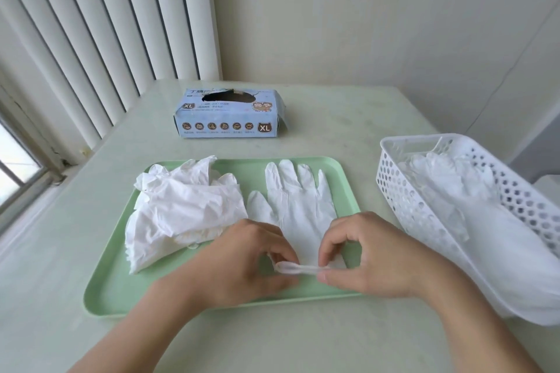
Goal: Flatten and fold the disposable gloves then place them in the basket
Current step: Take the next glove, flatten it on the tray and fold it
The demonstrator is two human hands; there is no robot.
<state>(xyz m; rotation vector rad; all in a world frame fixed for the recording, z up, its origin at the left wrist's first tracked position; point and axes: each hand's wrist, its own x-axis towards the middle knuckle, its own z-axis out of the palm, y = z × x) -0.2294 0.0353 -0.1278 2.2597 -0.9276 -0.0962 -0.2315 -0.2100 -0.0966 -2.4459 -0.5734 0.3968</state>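
Crumpled glove pile [181,209]: a heap of white disposable gloves on the left half of the tray, unflattened; it likely sits there as the stock waiting to be worked, within the left hand's reach.

Green tray [103,297]: lies flat on the pale table [54,266] and serves as the work surface, which keeps the gloves off the tabletop.

Glove box [227,113]: a blue XL carton beyond the tray, its torn opening facing up; it is well apart from the hands.

Left hand [245,260]: knuckles up, forearm coming in from the lower left; its thumb and fingers pinch the left end of the cuff, clamped on the rolled edge.

Flat glove [298,200]: spread on the right half of the tray, fingers pointing away and thumb out to the left. It looks already smoothed. The cuff [298,269] is raised slightly at the near edge, probably so it can be carried over toward the fingers for the fold.

Right hand [372,254]: mirrors the other, with fingers curled and thumb and forefinger nipped on the right end of the cuff, drawing it taut between the two hands.

White basket [391,182]: perforated plastic, to the right of the tray. It holds white gloves, and some white material spills over its near end.
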